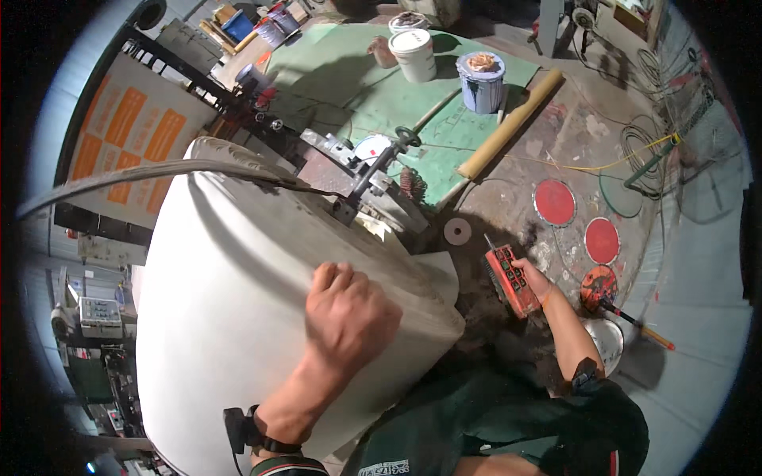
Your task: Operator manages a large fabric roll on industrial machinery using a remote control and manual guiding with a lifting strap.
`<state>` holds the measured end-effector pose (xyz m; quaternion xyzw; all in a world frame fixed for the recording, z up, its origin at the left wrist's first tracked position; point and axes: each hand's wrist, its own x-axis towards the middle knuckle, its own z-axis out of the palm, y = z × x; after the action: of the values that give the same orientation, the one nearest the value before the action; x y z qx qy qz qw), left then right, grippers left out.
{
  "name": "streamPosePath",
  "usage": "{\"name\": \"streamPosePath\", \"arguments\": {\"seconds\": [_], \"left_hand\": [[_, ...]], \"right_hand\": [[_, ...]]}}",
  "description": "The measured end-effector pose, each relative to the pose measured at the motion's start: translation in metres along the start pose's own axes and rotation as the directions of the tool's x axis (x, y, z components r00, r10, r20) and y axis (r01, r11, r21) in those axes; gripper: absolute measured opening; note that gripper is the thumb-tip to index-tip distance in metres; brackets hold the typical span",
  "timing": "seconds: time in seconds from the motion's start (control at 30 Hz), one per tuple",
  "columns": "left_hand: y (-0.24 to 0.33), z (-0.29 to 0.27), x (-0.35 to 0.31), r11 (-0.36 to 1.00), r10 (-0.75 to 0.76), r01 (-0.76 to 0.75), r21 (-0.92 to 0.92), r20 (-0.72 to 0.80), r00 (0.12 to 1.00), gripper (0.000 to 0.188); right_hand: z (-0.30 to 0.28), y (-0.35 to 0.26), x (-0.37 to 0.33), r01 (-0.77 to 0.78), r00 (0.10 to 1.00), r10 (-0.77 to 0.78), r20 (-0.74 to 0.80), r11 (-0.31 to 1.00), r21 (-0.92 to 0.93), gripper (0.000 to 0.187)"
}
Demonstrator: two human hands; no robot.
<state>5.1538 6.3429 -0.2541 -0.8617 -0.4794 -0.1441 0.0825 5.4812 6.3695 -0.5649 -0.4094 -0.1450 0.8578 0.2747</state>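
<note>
A very large white roll of sheet material (238, 301) fills the left and middle of the view. My left hand (347, 317) lies on its upper surface near its right end, fingers curled under, gripping nothing I can make out. My right hand (533, 278) is out to the right, holding an orange-red push-button remote box (510, 280) with dark buttons. A metal shaft with a clamp and handwheel (381, 163) sticks out of the roll's far end.
Beyond the roll lies a green floor mat (333, 71) with a white bucket (413, 54), a blue bucket (481, 82) and a long cardboard tube (512, 123). Red round discs (554, 201) and coiled cables (643, 151) are on the dirty floor at right. A control panel (99, 313) stands at far left.
</note>
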Motion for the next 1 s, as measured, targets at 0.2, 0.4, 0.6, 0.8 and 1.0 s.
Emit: {"name": "streamPosePath", "arguments": {"seconds": [0.2, 0.4, 0.6, 0.8, 1.0], "left_hand": [[0.004, 0.005, -0.027, 0.999, -0.023, 0.021, -0.028, -0.058, 0.998, 0.015], [0.008, 0.003, -0.018, 0.996, 0.013, -0.023, -0.086, -0.116, 0.993, 0.016], [-0.074, -0.048, 0.031, 0.879, -0.115, 0.397, 0.265, -0.691, 0.714, 0.053], [-0.217, -0.067, 0.047, 0.753, -0.655, 0.451, -0.479, -0.478, 0.586, 0.063], [-0.313, -0.085, -0.004, 0.611, -0.718, 0.421, -0.670, -0.246, 0.651, 0.036]], "right_hand": [[0.023, -0.002, 0.024, -0.029, 0.999, 0.028, -0.021, 0.999, -0.037, 0.042], [0.049, -0.024, 0.017, -0.156, 0.977, 0.174, 0.123, 0.977, -0.149, 0.041], [0.056, -0.012, 0.008, -0.073, 0.985, 0.102, 0.142, 0.978, -0.195, 0.040], [0.031, -0.001, 0.015, -0.055, 0.983, 0.084, 0.161, 0.983, -0.175, 0.038], [0.027, -0.011, 0.019, -0.072, 0.977, 0.107, 0.185, 0.979, -0.189, 0.039]]}}
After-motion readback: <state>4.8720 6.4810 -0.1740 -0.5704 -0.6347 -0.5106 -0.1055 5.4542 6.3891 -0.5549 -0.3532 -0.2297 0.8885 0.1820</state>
